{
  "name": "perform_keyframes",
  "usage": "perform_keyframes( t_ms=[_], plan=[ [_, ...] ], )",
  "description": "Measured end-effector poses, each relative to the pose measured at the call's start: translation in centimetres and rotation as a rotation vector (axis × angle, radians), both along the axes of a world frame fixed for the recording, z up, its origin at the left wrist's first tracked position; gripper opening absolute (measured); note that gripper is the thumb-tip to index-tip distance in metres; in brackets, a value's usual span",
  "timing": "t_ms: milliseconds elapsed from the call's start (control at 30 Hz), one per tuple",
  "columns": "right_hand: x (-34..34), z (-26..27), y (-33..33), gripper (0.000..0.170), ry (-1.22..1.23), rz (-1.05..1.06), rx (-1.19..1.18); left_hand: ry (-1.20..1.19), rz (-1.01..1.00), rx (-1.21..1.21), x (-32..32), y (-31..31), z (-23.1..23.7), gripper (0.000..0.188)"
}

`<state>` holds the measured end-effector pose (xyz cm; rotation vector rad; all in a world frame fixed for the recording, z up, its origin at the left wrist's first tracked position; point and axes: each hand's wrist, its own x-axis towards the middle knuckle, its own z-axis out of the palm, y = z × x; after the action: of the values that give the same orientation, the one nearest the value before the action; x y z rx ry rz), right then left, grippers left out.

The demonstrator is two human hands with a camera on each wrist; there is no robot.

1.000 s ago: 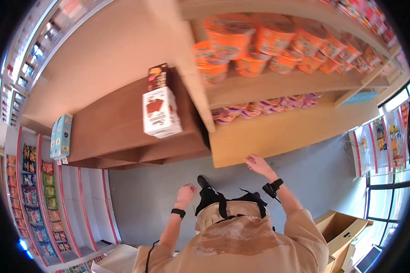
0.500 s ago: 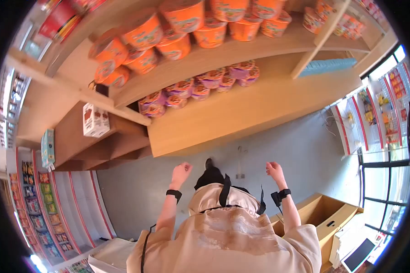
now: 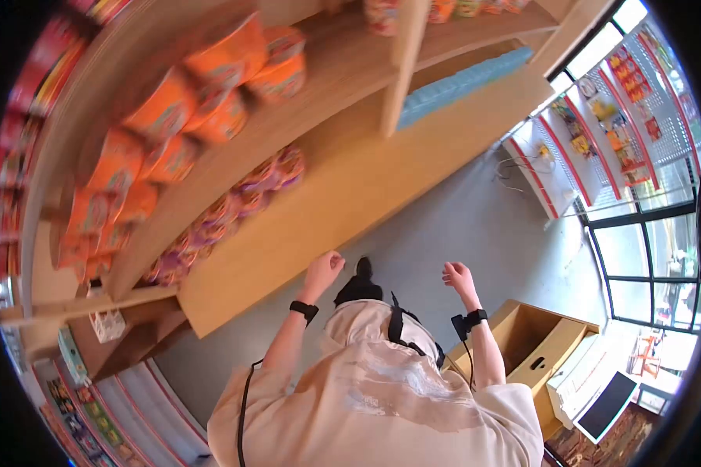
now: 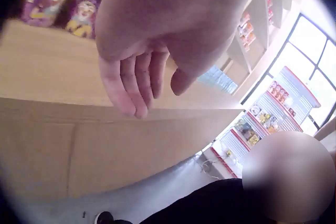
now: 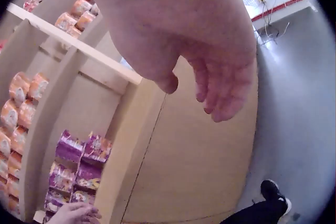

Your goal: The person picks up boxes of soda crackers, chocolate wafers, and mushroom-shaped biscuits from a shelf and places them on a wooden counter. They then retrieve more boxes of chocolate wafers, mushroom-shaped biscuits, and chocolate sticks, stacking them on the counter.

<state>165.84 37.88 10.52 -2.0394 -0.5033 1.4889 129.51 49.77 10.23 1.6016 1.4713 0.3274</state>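
Purple tubs (image 3: 224, 210) stand on the smooth wooden shelf (image 3: 343, 191), which lies near the left hand (image 3: 324, 273); they look light, stiff-walled yet easily dented, best gripped round their sides. Rounded orange tubs (image 3: 162, 105) stand stacked above. Both hands hold nothing, fingers loosely curled, the right hand (image 3: 460, 282) above grey floor (image 3: 475, 210).

My shirt (image 3: 311, 401) is beige with a white-and-brown patch (image 3: 401, 381), my wristbands (image 3: 304, 311) black. I see a tan counter (image 3: 335, 204), orange tubs (image 3: 160, 105), purple packs (image 4: 44, 4) printed yellow and white racks (image 3: 576, 159) edged red
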Motion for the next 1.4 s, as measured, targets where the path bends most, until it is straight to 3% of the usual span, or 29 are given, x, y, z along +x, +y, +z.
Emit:
perform_keyframes(
  t_ms=[300, 400, 467, 600, 667, 767, 1067, 1167, 1400],
  plan=[
    [16.1, -0.7, 7.4, 0.033, -0.031, -0.147, 0.182, 0.020, -0.304, -0.016, 19.8, 8.5, 0.7, 0.024],
    [22.8, -2.5, 9.4, 0.032, -0.006, -0.166, 0.184, 0.111, -0.297, -0.052, 25.3, 9.9, -0.2, 0.023],
    [27.7, -4.2, 9.9, 0.029, -0.042, -0.004, 0.174, 0.022, -0.193, 0.018, 28.4, 9.6, -1.5, 0.022],
    [36.3, -1.0, 13.3, 0.030, -0.035, -0.071, 0.160, 0.045, -0.061, -0.027, 36.5, 9.8, -0.6, 0.022],
    [40.9, -0.3, 14.2, 0.030, -0.081, 0.051, 0.198, 0.047, -0.060, -0.070, 40.8, 10.4, 0.3, 0.022],
    [47.5, -0.9, 16.3, 0.031, -0.104, 0.029, 0.143, 0.010, -0.032, -0.089, 45.8, 10.5, -1.7, 0.022],
    [64.6, -8.1, 21.3, 0.031, -0.134, -0.235, 0.022, -0.035, -0.031, -0.258, 59.8, 13.9, -8.6, 0.020],
    [70.8, -11.8, 22.7, 0.032, -0.170, -0.252, 0.029, 0.045, -0.131, -0.272, 64.2, 15.4, -9.1, 0.022],
    [82.8, -18.5, 21.1, 0.046, -0.311, -0.303, 0.033, 0.061, 0.051, -0.405, 71.4, 13.9, -11.5, 0.023]
  ],
)
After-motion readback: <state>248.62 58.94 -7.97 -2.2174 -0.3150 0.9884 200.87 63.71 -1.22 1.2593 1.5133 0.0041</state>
